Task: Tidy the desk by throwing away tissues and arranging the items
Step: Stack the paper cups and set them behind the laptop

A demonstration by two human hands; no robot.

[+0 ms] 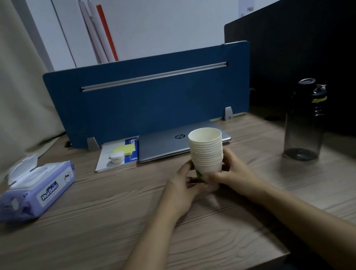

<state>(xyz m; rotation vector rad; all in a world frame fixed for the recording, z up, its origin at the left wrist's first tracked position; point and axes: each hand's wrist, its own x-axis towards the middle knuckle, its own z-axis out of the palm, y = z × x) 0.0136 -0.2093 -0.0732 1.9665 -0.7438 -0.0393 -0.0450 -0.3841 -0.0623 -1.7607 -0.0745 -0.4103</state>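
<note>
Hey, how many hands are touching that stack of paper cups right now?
2. The left hand grips the lower left side of the white nested paper cup stack; the right hand wraps its lower right side.

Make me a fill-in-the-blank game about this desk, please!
1. Both hands, the left hand and the right hand, hold a stack of paper ____.
2. The lid of the purple wet wipes pack is flipped ____.
3. The silver laptop by the blue divider is ____.
4. The dark water bottle stands ____ on the desk.

Missing words: cups; open; closed; upright
</note>
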